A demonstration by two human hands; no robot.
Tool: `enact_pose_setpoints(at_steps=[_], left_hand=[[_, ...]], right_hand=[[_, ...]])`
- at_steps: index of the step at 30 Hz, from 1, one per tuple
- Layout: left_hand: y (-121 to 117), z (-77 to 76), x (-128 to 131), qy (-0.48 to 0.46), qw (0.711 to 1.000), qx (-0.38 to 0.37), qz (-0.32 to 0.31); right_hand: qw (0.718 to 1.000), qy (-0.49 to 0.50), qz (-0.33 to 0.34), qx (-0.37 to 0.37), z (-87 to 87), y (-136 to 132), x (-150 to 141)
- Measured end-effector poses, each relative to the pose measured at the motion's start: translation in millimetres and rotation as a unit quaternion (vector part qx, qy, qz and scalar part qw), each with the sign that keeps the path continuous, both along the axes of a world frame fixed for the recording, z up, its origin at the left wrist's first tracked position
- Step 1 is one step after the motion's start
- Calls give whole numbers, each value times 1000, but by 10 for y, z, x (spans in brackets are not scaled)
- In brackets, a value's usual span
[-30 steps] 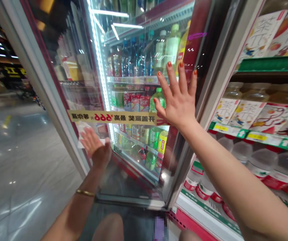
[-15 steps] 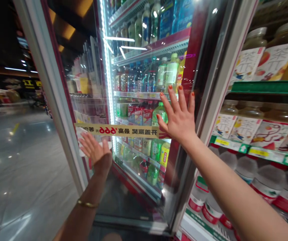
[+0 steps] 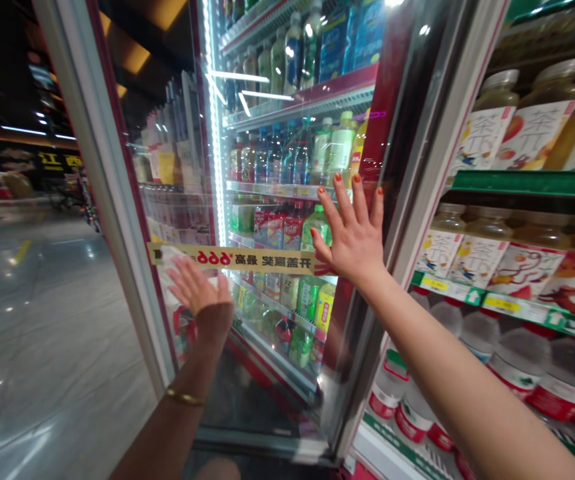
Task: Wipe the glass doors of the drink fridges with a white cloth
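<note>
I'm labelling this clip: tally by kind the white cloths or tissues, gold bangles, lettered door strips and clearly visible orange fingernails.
White cloth or tissue: 1
Gold bangle: 1
Lettered door strip: 1
Orange fingernails: 5
Total: 8

Left hand (image 3: 201, 288) on white cloth (image 3: 170, 257), right hand (image 3: 353, 240) splayed against glass door (image 3: 242, 397)

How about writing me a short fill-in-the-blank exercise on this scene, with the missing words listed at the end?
1. The sheet under the left hand is coloured ____.
2. The gold-coloured bracelet is on the person's ____ wrist.
3. The big red number on the yellowish strip is ____.
4. The right hand is spread at the glass door, its palm facing ____ from the camera.

Missing words: white; left; 666; away.
</note>
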State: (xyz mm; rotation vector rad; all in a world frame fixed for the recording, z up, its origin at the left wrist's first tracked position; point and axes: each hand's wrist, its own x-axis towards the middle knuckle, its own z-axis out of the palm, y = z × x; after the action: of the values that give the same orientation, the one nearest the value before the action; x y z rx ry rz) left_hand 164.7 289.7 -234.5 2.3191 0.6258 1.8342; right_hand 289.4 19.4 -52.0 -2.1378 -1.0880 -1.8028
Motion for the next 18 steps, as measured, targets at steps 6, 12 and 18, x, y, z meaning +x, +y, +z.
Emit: enact_pose_setpoints(at_steps=[6,12,18], left_hand=[[-834,-513,90,146,963,174,-142],[-202,-253,-93,34,999,23,-9],[-892,-260,263,114,979,98,-139]], right_hand=[[1000,-4,-2,-8,0,-18,16],[1000,15,-13,-10,10,3,-37],[1000,20,0,-12,18,-28,-24]])
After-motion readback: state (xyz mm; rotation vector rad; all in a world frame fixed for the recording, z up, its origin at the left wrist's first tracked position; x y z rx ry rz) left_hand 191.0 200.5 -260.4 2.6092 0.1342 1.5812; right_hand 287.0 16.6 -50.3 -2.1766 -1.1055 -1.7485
